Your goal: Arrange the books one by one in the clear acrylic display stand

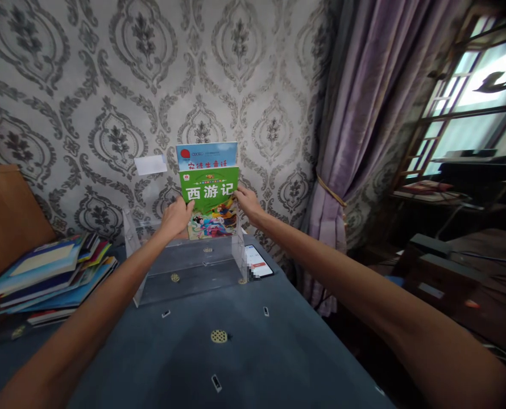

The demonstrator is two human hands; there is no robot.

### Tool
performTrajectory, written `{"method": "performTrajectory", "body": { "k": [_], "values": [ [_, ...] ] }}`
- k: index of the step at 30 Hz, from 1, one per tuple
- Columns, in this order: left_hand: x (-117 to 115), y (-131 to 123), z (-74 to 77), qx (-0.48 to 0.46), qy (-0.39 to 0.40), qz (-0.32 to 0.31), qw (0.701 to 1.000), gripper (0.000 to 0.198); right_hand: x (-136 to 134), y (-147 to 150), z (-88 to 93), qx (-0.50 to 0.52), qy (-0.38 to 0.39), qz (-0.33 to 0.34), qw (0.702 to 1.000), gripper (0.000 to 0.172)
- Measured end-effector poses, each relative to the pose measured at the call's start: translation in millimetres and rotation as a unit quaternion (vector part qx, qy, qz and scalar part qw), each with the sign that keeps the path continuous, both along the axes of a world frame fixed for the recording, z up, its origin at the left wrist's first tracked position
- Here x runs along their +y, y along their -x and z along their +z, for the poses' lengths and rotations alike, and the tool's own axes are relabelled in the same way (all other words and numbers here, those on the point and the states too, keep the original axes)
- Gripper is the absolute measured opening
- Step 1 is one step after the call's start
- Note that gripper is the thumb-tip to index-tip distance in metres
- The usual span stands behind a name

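Patterned grey wallpaper (pixel 82 85) covers the wall behind the bench (pixel 287 352), and to the right a purple curtain (pixel 368 113) is gathered by a tie (pixel 332 192) beside a bright window (pixel 449 108). Beyond the bench's right edge, the room is dim, with dark boxes (pixel 443 278) that are hard to make out. Blue-grey cloth (pixel 171 358) spreads over the bench, printed with pale spotted shapes (pixel 219 336) and small dark-and-white marks (pixel 216 383). Near the left edge lies an untidy pile of books (pixel 61 272), just by a brown wooden panel (pixel 9 221). A clear plastic rack (pixel 197 281) stands toward the far edge, with a white card (pixel 150 165) at its upper left. Close to the far right corner, a phone (pixel 258 262) lies lit, just beside the rack.

Above the rack, a green book (pixel 212 190) is upright, cover facing the camera, between both hands. The left hand (pixel 177 216) pinches its left edge, thumb in front; the right hand (pixel 248 203) has its fingers closed at the right edge. Behind it, a blue book (pixel 206 154) shows only its top; whether the fingers grip that one too, I cannot tell.
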State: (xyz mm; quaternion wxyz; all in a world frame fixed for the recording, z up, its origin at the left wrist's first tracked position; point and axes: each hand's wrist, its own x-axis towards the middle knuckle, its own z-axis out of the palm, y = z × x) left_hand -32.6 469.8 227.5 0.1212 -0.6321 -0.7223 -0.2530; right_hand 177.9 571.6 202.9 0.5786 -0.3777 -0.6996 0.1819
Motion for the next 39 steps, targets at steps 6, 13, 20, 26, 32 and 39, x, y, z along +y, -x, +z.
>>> {"method": "performTrajectory", "body": {
  "k": [6,13,20,26,32,39],
  "values": [
    [-3,1,1.4,-0.001,0.004,0.000,1.000,0.041,-4,1,0.6,0.026,0.028,0.007,0.999,0.039],
    [-9,4,3.9,-0.007,0.008,-0.012,1.000,0.042,-10,2,1.9,0.044,0.035,0.012,0.998,0.039],
    [-13,3,5.4,-0.014,0.009,-0.017,1.000,0.045,-13,2,0.2,0.058,0.053,0.020,0.997,0.034],
    [-19,3,4.7,-0.018,0.013,-0.021,1.000,0.048,-17,0,-0.7,0.073,0.070,0.030,0.994,0.034],
    [-25,1,2.8,-0.022,0.016,-0.025,0.999,0.048,-20,-2,-4.1,0.086,0.084,0.032,0.992,0.031],
    [-32,1,2.1,-0.024,0.012,-0.033,0.999,0.046,-21,-4,-6.8,0.095,0.093,0.030,0.991,0.027]
  ]
}}
